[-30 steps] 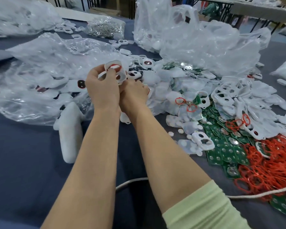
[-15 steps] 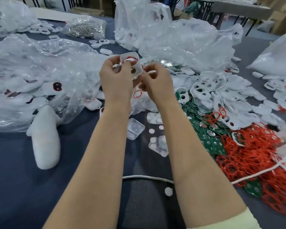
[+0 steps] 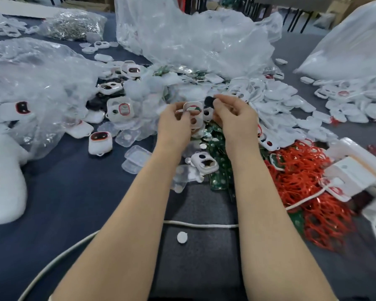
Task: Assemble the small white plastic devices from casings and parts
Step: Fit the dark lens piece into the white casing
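The table [image 3: 63, 203] under my arms was covered in dark blue cloth and ran from edge to edge of what I saw. Beyond it stood dark metal legs [image 3: 295, 16] of other furniture, cut off at the top. Three heaps of clear plastic bags lay on the cloth: the biggest [image 3: 193, 40] straight ahead, another [image 3: 30, 79] to my left with finished white devices showing dimly through it, and a white one [image 3: 352, 46] at far right, partly out of view.

A spread of white casings [image 3: 291, 98] lay right of centre. Nearer me was a tangle of red rings [image 3: 308, 192], touching a strip of green circuit boards [image 3: 219, 170]. A white cord [image 3: 200, 224] crossed the cloth between my forearms, with a small white disc [image 3: 182, 237] just below it.

My left hand [image 3: 174, 122] had its fingers curled round one casing [image 3: 192, 114], held up over the boards, with red and green showing in its upper window. My right hand [image 3: 234, 118] pinched a small dark part [image 3: 208, 101] between thumb and forefinger, just beside the casing's upper corner. I could not tell whether the two touched.

A white blocky object [image 3: 352, 177] at right was too blurred to identify.
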A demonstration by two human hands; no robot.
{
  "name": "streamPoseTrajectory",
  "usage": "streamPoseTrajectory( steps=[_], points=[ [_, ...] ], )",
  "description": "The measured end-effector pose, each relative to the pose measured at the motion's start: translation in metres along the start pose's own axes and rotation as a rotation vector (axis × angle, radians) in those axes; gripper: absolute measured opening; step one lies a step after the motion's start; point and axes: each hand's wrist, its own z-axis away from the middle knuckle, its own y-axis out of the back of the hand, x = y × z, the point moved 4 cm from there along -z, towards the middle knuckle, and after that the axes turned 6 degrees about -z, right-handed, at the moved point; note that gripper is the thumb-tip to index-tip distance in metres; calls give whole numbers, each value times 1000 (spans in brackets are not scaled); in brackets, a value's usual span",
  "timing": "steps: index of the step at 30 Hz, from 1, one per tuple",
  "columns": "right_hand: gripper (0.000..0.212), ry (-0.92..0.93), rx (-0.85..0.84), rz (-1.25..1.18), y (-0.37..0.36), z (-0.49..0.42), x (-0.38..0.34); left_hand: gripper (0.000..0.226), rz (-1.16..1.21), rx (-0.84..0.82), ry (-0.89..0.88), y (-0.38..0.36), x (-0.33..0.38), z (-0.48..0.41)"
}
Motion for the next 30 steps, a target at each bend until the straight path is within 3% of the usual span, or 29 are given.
streamPoseTrajectory(
  steps=[8,12,21,30],
  points=[
    [3,103,-41,223,-11,4,1,13,4,-49,-72,-2,5,8],
    [12,38,-41,164,-9,4,4,13,-6,-80,-99,-2,9,13],
    [8,-223,-176,-102,-11,1,13,2,-68,-35,-185,4,11,14],
    [11,-212,-163,-117,-17,2,12,5,-40,-63,-111,4,8,13]
  ],
)
